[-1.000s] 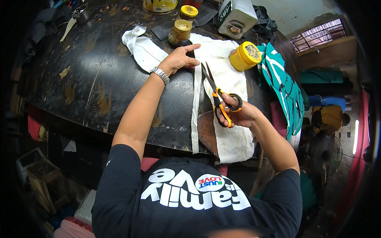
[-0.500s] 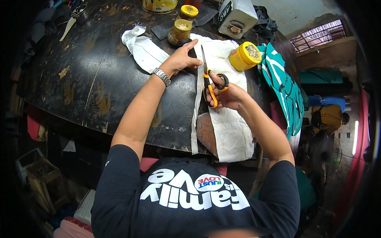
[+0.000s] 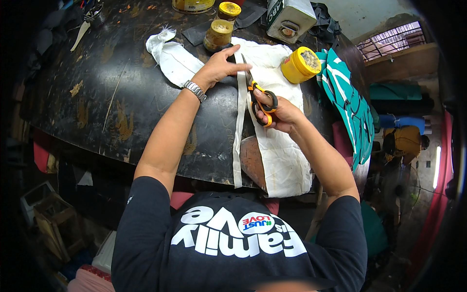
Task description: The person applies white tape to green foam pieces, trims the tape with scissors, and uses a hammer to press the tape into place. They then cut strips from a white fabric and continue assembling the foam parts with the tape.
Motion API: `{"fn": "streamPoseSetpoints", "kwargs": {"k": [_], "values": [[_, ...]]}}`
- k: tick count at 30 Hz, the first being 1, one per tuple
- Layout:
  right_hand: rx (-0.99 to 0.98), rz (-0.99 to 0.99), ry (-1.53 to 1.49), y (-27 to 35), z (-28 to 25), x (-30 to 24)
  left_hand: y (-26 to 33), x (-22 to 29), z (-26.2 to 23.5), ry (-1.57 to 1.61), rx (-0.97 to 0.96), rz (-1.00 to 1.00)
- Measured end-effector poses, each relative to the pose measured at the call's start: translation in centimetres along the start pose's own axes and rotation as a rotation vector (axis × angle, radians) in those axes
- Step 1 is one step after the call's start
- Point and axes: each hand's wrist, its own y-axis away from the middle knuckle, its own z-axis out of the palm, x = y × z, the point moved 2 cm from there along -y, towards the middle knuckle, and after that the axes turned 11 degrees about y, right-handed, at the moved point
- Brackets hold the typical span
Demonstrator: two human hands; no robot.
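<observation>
Nearest the camera, a dark shirt with white lettering fills the lower edge, and both bare forearms rise from it toward the black table (image 3: 121,107).

The white cloth (image 3: 284,155) hangs over the table's near edge at about 6 o'clock of the hands and runs up toward 12. A cut has split it: a thin strip (image 3: 237,141) lies along its left side, parted from the wide piece, with brown material (image 3: 252,160) showing in the gap near the table edge.

The right hand (image 3: 277,111) sits on the wide piece, its fingers closed through the orange loops of the scissors (image 3: 257,92), thumb in the upper loop. The blades point to 12 o'clock and lie nearly shut along the cut line.

The left hand (image 3: 219,65), at 10 o'clock from the right one, presses flat on the cloth, fingers together and stretched toward the blade tips, gripping nothing. A metal watch (image 3: 195,90) circles its wrist.

At 2 o'clock from the scissors a yellow can (image 3: 299,64) stands on the cloth's far right part. At 11 o'clock from the left hand a second white rag (image 3: 170,58) lies crumpled. Farther on stand two jars (image 3: 219,33) with yellow lids and a grey canister (image 3: 289,19). Green shapes (image 3: 348,102) hang off the table at 3 o'clock.
</observation>
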Motion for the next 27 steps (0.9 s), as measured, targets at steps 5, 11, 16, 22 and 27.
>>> {"fn": "streamPoseSetpoints", "kwargs": {"k": [5,11,16,22,27], "values": [[-0.130,0.074,-0.009,0.8,-0.3,-0.7,-1.4,-1.2,-0.4,0.064,0.218,0.162],[-0.126,0.088,0.022,0.9,-0.7,-1.4,-1.8,-1.5,-0.5,0.172,0.251,0.247],[-0.117,0.107,0.039,0.7,-1.0,-1.3,-1.5,-0.7,-0.6,0.275,0.283,0.139],[-0.033,0.098,0.037,-0.3,-1.3,-2.2,-1.5,0.1,-0.1,0.167,0.200,0.075],[-0.055,0.101,0.025,-1.0,-2.0,-2.7,-1.3,0.4,0.4,0.171,0.102,-0.034]]}}
